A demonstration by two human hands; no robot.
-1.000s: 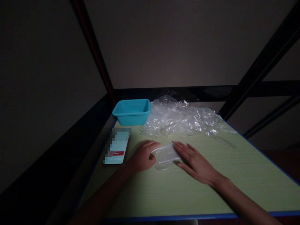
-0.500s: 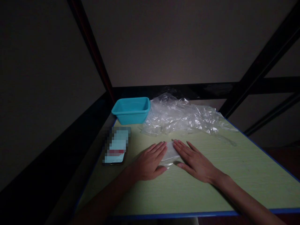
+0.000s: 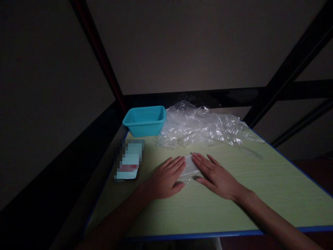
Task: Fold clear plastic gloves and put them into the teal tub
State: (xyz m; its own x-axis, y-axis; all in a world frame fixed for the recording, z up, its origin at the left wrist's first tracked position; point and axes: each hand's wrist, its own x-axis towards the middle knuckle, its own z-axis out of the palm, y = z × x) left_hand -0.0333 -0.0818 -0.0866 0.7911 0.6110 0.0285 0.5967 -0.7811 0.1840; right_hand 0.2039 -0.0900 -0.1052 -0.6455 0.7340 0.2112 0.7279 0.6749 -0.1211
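Note:
A small folded piece of clear plastic (image 3: 190, 166), perhaps a bag, lies on the pale green table. My left hand (image 3: 166, 178) rests palm down over its left side, fingers stretched out and thumb apart. Over its right side lies my right hand (image 3: 215, 175), also flat with the thumb spread. The strip of plastic between my fingertips shows; the parts under my hands are hidden. Beyond my hands is a large crumpled heap of clear plastic (image 3: 200, 126).
At the back left corner stands a turquoise plastic basin (image 3: 145, 126). A phone (image 3: 130, 159) with a blurred screen lies left of my left hand. Blue edging (image 3: 192, 236) runs around the table (image 3: 270, 194), and panelled walls rise behind it.
The camera view has shifted slightly. Both hands stay flat on the folded plastic, with hardly any movement.

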